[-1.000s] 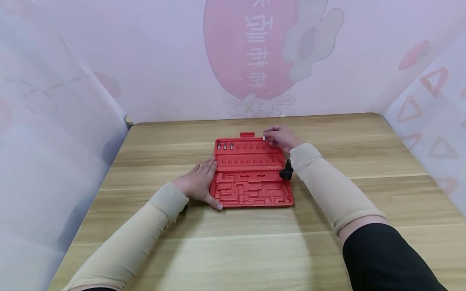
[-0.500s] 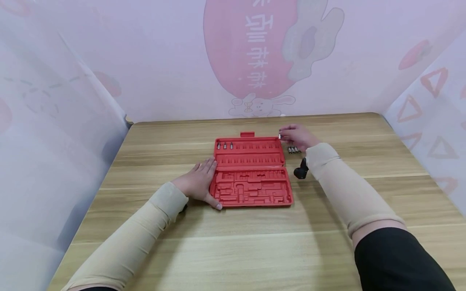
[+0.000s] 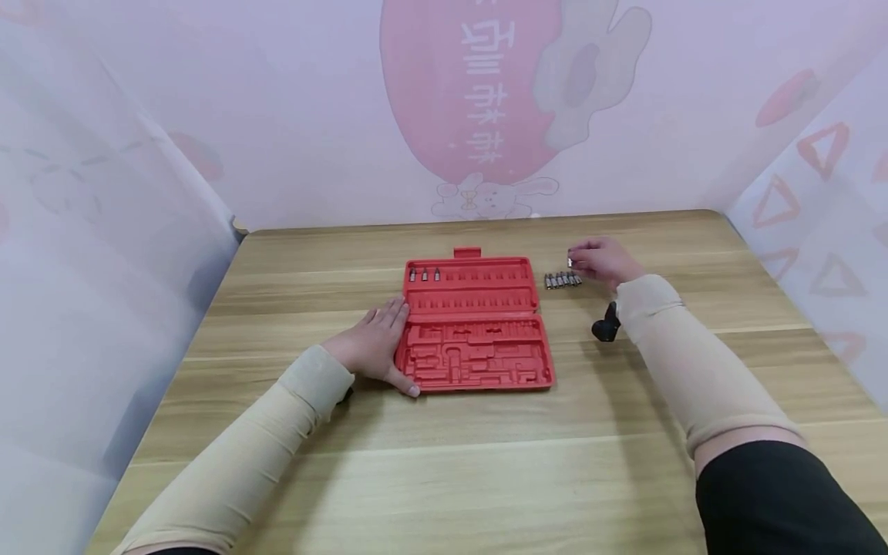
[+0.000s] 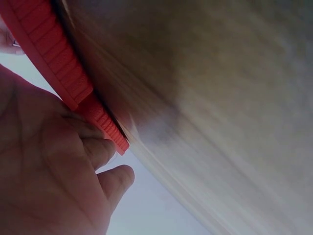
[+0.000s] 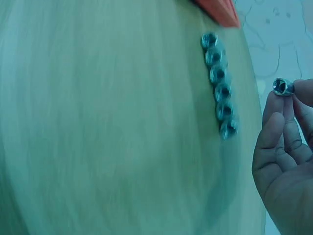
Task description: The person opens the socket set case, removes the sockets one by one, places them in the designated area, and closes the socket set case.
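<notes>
My left hand (image 3: 371, 344) lies with fingers extended along the left edge of an opened red plastic tool case (image 3: 479, 314), the thumb at its near corner. The left wrist view shows the palm beside the case's ribbed side wall (image 4: 54, 58). To the right of the case, my right hand (image 3: 607, 260) pinches a small shiny metal socket (image 5: 281, 87) between thumb and fingers, raised off the table. Just beyond the case's right edge, a row of several like sockets (image 3: 563, 280) stands on the table, close to the right hand.
Three small dark-tipped metal bits (image 3: 425, 274) sit in the upper left slots of the case lid. The case's other moulded slots are bare. Under everything is a wood-grain table (image 3: 444, 470), backed by a printed white sheet (image 3: 312, 116) and side sheets.
My right hand has moved from above the case's upper right edge out to the right, carrying the socket and uncovering the row of sockets. The left hand stays on the case.
</notes>
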A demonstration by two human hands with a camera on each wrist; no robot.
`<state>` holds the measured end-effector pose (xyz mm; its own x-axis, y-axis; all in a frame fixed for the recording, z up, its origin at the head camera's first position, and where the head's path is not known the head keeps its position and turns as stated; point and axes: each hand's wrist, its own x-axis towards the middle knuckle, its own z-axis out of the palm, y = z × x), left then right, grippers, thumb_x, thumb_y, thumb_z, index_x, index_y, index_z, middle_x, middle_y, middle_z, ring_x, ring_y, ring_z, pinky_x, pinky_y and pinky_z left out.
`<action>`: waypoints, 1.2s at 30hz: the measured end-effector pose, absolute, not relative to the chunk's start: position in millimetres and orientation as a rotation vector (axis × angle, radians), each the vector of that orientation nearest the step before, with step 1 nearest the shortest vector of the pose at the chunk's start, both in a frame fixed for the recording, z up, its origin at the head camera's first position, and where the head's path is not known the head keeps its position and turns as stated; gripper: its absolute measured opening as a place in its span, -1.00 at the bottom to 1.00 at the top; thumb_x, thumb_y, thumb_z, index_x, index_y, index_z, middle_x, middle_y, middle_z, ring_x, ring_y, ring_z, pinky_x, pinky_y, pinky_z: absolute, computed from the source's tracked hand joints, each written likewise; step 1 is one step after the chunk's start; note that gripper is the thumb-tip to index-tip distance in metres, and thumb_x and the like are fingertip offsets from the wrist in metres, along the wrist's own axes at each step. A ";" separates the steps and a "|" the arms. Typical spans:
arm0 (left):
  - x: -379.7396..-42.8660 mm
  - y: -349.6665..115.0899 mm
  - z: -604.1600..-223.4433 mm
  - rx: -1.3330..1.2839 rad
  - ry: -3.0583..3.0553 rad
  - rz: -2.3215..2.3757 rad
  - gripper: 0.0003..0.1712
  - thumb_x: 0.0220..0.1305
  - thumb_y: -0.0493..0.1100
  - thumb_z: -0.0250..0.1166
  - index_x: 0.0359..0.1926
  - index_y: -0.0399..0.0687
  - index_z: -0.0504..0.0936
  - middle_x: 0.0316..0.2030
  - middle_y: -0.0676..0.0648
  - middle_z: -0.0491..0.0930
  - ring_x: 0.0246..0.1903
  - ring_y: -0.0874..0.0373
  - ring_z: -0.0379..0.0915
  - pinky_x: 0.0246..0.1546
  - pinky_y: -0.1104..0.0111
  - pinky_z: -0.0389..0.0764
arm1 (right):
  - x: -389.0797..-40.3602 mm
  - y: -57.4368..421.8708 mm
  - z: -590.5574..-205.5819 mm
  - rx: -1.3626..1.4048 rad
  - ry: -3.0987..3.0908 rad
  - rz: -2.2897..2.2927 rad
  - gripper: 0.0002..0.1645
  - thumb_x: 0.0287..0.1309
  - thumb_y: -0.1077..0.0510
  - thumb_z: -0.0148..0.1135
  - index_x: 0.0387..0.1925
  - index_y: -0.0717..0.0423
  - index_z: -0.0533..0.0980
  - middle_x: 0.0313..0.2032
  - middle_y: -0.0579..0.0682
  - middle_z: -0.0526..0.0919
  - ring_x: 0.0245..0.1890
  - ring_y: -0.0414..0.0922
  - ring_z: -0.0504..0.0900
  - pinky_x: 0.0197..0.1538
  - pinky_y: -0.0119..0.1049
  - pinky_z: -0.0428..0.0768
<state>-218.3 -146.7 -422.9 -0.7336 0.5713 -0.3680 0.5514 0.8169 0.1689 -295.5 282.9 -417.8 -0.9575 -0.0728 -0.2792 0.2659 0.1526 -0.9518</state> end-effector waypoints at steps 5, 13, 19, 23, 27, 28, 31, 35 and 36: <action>-217.7 -146.6 -422.8 0.842 2.594 0.076 0.75 -0.14 0.59 0.49 0.57 -0.52 -0.26 0.58 -0.47 -0.35 0.57 -0.32 -0.42 0.54 -0.11 -0.24 | -291.2 297.9 -423.4 0.194 2.305 -1.736 -0.61 0.53 0.27 0.09 0.20 0.51 0.38 -0.29 -0.12 0.65 -0.32 -0.33 0.62 -0.13 -0.48 0.65; -216.6 -145.0 -419.7 0.832 2.590 0.079 0.75 -0.14 0.58 0.49 0.58 -0.50 -0.27 0.58 -0.45 -0.36 0.58 -0.30 -0.44 0.54 -0.09 -0.25 | -286.0 305.7 -425.8 0.200 2.490 -1.473 -0.57 0.52 0.20 0.11 0.19 0.50 0.43 -0.32 -0.10 0.64 -0.34 -0.30 0.56 -0.21 -0.48 0.61; -216.7 -144.1 -419.1 0.824 2.592 0.078 0.75 -0.14 0.59 0.49 0.58 -0.49 -0.27 0.59 -0.44 -0.36 0.58 -0.29 -0.44 0.54 -0.09 -0.25 | -289.9 307.6 -427.6 0.179 2.577 -1.311 -0.63 0.50 0.18 0.13 0.10 0.44 0.49 -0.37 -0.09 0.62 -0.35 -0.25 0.54 -0.27 -0.46 0.57; -218.1 -144.2 -420.6 0.833 2.594 0.082 0.75 -0.15 0.59 0.49 0.58 -0.49 -0.26 0.59 -0.45 -0.35 0.58 -0.30 -0.43 0.54 -0.10 -0.23 | -291.2 307.1 -429.4 0.138 2.644 -1.185 -0.64 0.50 0.15 0.14 0.07 0.42 0.52 -0.33 -0.01 0.64 -0.32 -0.18 0.54 -0.24 -0.36 0.54; -218.6 -144.4 -422.4 0.838 2.595 0.082 0.74 -0.14 0.60 0.48 0.58 -0.49 -0.25 0.59 -0.45 -0.34 0.58 -0.30 -0.43 0.54 -0.10 -0.22 | -289.6 303.2 -428.7 0.083 2.723 -1.056 -0.61 0.48 0.13 0.14 0.07 0.42 0.54 -0.25 0.11 0.67 -0.30 -0.13 0.56 -0.22 -0.30 0.53; -218.5 -144.6 -422.4 0.837 2.596 0.078 0.74 -0.14 0.60 0.48 0.58 -0.49 -0.25 0.59 -0.44 -0.34 0.58 -0.29 -0.43 0.54 -0.09 -0.22 | -289.1 301.9 -428.3 0.073 2.739 -1.031 -0.61 0.48 0.13 0.15 0.06 0.42 0.55 -0.24 0.12 0.67 -0.29 -0.12 0.56 -0.22 -0.30 0.53; -218.4 -145.2 -422.6 0.835 2.595 0.069 0.74 -0.14 0.60 0.48 0.58 -0.48 -0.26 0.59 -0.44 -0.35 0.58 -0.29 -0.44 0.54 -0.09 -0.22 | -287.4 298.5 -426.7 0.045 2.779 -0.977 -0.62 0.48 0.13 0.15 0.03 0.43 0.56 -0.24 0.15 0.68 -0.29 -0.10 0.56 -0.23 -0.30 0.52; -218.3 -145.5 -423.3 0.830 2.594 0.070 0.74 -0.14 0.61 0.47 0.58 -0.48 -0.26 0.59 -0.44 -0.35 0.58 -0.29 -0.44 0.54 -0.09 -0.23 | -286.0 296.3 -425.3 0.033 2.799 -0.949 -0.64 0.47 0.14 0.15 -0.01 0.43 0.56 -0.27 0.14 0.68 -0.31 -0.09 0.55 -0.25 -0.30 0.50; -218.3 -145.5 -423.5 0.829 2.592 0.072 0.74 -0.14 0.61 0.47 0.58 -0.48 -0.26 0.59 -0.44 -0.35 0.58 -0.29 -0.44 0.54 -0.09 -0.23 | -285.8 296.0 -425.1 0.031 2.798 -0.949 -0.64 0.47 0.14 0.15 -0.02 0.43 0.56 -0.29 0.13 0.67 -0.32 -0.10 0.55 -0.25 -0.30 0.50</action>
<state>-218.3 -145.5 -423.5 -0.7361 0.5654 -0.3720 0.5439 0.8213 0.1722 -285.8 296.0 -425.1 -0.9824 -0.0396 -0.1824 0.0796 0.7951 -0.6012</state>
